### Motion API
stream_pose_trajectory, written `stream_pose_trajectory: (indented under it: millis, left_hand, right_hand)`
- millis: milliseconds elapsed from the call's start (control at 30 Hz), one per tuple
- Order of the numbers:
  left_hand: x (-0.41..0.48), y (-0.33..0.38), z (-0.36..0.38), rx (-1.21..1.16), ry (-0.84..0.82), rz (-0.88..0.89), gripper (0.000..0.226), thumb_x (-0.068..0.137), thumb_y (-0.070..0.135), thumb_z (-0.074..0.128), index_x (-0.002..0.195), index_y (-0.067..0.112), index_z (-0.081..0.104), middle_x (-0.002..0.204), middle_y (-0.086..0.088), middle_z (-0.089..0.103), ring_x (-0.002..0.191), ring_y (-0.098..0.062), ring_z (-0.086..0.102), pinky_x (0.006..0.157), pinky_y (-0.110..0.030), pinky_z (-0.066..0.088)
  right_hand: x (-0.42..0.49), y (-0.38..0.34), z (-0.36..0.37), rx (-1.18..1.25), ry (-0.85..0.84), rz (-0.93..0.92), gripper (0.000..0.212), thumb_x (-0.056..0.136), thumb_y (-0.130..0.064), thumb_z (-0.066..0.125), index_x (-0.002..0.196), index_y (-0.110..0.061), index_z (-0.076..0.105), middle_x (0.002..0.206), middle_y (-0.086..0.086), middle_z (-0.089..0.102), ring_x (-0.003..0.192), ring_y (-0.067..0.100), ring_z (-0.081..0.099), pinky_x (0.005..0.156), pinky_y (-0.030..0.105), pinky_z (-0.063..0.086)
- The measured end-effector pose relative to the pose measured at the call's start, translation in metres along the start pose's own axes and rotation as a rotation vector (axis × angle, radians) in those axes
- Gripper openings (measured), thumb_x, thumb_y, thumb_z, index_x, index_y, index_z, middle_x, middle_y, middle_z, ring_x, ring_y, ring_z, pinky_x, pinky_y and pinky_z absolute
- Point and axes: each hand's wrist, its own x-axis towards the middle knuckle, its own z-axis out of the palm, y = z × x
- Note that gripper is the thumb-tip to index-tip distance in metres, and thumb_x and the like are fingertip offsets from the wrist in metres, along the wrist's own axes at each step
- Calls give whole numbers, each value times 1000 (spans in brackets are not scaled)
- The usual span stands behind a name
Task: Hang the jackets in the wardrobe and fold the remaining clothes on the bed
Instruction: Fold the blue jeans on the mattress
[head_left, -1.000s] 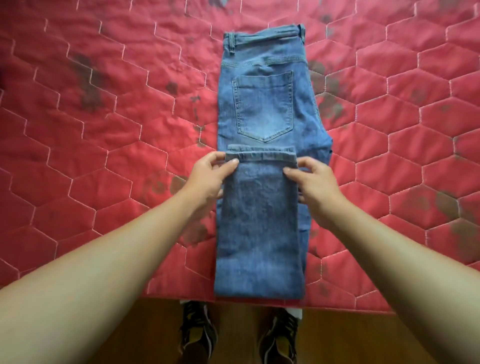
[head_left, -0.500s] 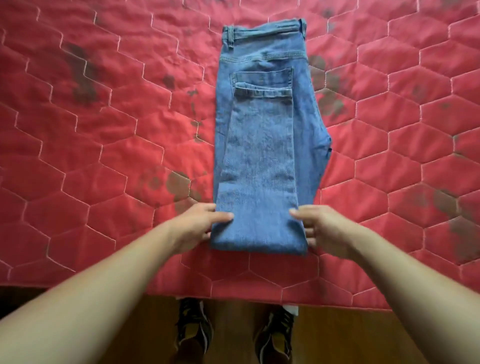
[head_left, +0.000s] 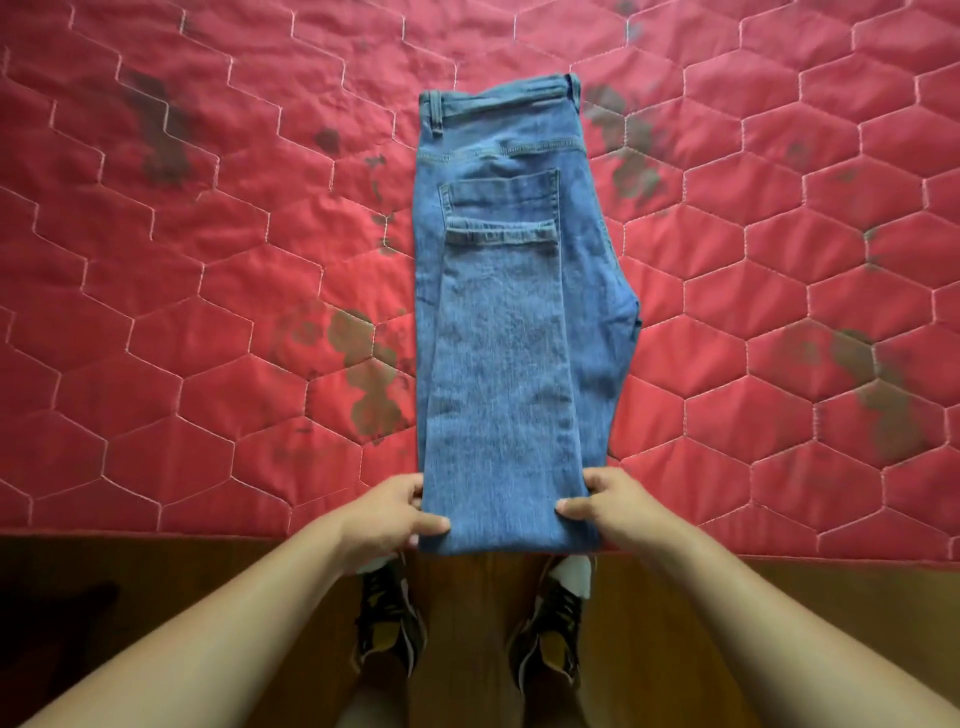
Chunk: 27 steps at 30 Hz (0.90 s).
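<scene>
Fingers (head_left: 434, 522): closed on denim at both near corners; thumbs lie on top, and the other fingers are tucked at the edge or underneath, mostly hidden.
Left hand (head_left: 387, 512): pinches the left end of the near fold.
Right hand (head_left: 610, 506): pinches the right end of the same fold.
Jeans (head_left: 514, 338): lie on the bed running away from the person, one leg over the other. The legs are doubled back so the hems lie across the back pocket. The waistband is farthest away, and the near fold sits at the mattress edge.
Handling: probably moderately heavy and limp, but thick enough to keep a crease; the rough weave should not slip, and nothing is fragile.
Hold: best taken at both ends of the fold, with all layers pinched together so the stack lifts level.
Material: mid-blue washed denim with pale topstitching and belt loops.
Bed (head_left: 208, 312): red quilted cover with pale hexagon stitching and dark blotches.
Floor (head_left: 156, 597): dark wood, with shoes (head_left: 389, 618) just below the fold.
</scene>
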Motion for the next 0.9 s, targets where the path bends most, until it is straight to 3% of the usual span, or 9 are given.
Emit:
stream_pose_trajectory:
  millis: [133, 167, 233, 333, 467, 533, 667, 833, 900]
  left_hand:
    - [-8, -3, 5, -23, -35, -35, 24, 96, 17, 68, 119, 10, 67, 85, 7, 70, 67, -6, 61, 60, -21, 45]
    - [-4, 6, 3, -64, 7, -9, 21, 96, 18, 67, 116, 9, 68, 85, 5, 70, 67, -9, 61, 61, -23, 46]
    - [11, 33, -6, -205, 142, 87, 9, 97, 16, 65, 106, 14, 66, 79, 7, 68, 63, -5, 60, 60, -22, 45]
    - [42, 88, -28, -384, 291, 202, 7, 98, 19, 64, 102, 20, 58, 95, -5, 52, 74, -10, 46, 62, -24, 33]
    - [85, 153, -56, -366, 439, 403, 8, 97, 18, 67, 103, 21, 63, 94, 1, 67, 67, -6, 61, 65, -22, 48]
    - [99, 176, -62, -349, 484, 474, 4, 97, 15, 66, 95, 18, 65, 86, 4, 69, 70, -6, 64, 71, -25, 52]
    - [98, 187, -64, -333, 518, 476, 7, 96, 14, 67, 90, 17, 66, 91, -2, 70, 87, -19, 67, 84, -41, 57]
    - [85, 256, -100, -421, 525, 631, 3, 97, 15, 67, 97, 17, 65, 89, -1, 70, 75, -16, 68, 68, -34, 57]
    - [89, 292, -119, -424, 474, 641, 10, 99, 15, 64, 108, 16, 61, 94, -3, 70, 77, -15, 69, 73, -35, 60]
  right_hand:
    - [-8, -1, 2, 62, -18, 50, 6, 88, -3, 73, 93, -5, 75, 94, 9, 79, 80, 18, 74, 75, 34, 60]
    - [-6, -9, -1, 102, 0, 36, 2, 89, -4, 73, 87, -5, 72, 87, 7, 78, 74, 19, 73, 71, 36, 59]
    - [8, -33, -11, 196, 60, -3, 22, 91, -7, 71, 74, -11, 58, 68, 3, 61, 54, 15, 58, 51, 30, 49]
    - [37, -84, -30, 313, 130, -70, 21, 93, -10, 70, 79, -18, 57, 66, 2, 53, 45, 9, 48, 46, 21, 43]
    - [80, -161, -54, 381, 225, -277, 11, 92, -14, 72, 91, -18, 62, 84, 8, 61, 65, 17, 55, 61, 31, 46]
    - [97, -188, -59, 356, 287, -317, 16, 91, -16, 73, 103, -9, 66, 95, 10, 64, 79, 22, 57, 69, 36, 48]
    - [100, -206, -56, 188, 382, -357, 26, 90, -11, 71, 101, 12, 63, 85, 11, 58, 77, 22, 51, 65, 37, 40]
    - [101, -281, -81, 256, 418, -519, 5, 89, -10, 71, 92, -10, 67, 91, 11, 64, 83, 22, 58, 72, 43, 48]
    - [114, -319, -95, 239, 404, -548, 9, 91, -14, 70, 87, -17, 63, 88, 9, 62, 83, 22, 58, 72, 42, 47]
